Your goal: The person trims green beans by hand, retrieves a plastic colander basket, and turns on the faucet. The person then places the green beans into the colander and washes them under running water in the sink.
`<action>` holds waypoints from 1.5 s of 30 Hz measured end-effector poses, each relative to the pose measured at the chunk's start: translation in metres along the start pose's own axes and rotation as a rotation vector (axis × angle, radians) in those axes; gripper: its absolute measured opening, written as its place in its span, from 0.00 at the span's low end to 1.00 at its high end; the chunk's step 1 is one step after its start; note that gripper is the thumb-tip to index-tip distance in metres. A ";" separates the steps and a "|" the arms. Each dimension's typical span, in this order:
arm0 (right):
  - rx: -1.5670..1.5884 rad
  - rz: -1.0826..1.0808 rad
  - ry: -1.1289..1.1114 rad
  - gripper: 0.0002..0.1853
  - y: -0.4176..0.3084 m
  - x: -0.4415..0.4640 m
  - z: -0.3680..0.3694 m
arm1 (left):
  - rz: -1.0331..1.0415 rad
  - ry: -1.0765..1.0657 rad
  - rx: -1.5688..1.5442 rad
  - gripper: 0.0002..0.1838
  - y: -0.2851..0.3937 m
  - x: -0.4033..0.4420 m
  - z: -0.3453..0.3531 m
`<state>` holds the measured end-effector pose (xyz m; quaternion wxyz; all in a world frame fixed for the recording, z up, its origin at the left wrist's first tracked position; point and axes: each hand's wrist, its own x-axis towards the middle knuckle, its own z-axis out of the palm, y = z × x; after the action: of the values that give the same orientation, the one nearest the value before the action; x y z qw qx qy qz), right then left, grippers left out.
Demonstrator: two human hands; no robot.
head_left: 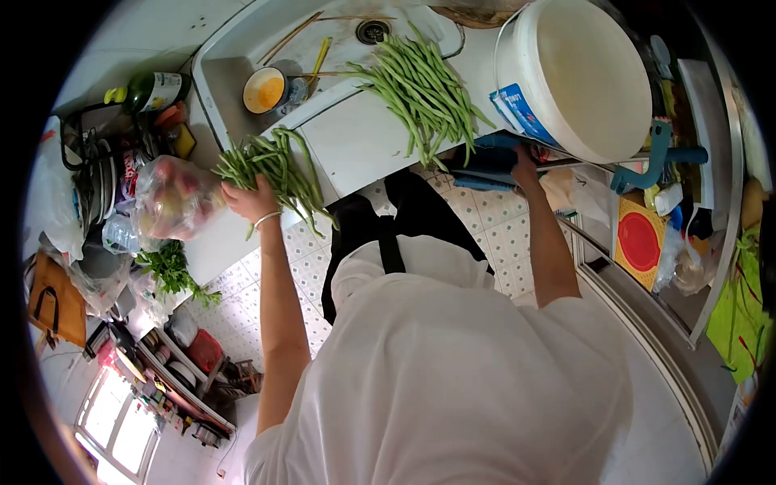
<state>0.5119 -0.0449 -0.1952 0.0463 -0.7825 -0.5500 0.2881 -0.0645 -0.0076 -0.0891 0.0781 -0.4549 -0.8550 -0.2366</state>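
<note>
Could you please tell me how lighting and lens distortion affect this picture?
Head view: strong wide-angle bending, with black rounded borders and a bowed shelf frame at right; the window blown out to white; left hand and green beans fairly clear; right hand small, beside dark shade.

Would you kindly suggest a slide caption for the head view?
Left hand on a smaller bunch of green beans at the counter edge, a larger pile lying beside the white bucket.

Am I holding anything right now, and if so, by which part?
Your left hand is at the left side of the smaller green bean bunch, seemingly gripping it. Your right hand meets a dark blue item; its grip can't be told.
</note>
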 end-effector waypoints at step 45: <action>-0.110 -0.457 -0.014 0.16 -0.317 0.013 -0.048 | -0.877 -1.218 -1.559 0.16 0.159 -0.047 0.049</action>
<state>0.2750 0.1018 -0.0371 0.0638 -0.6372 -0.7280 0.2450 0.0961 0.0561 -0.0955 -0.7622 -0.0749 -0.4525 -0.4569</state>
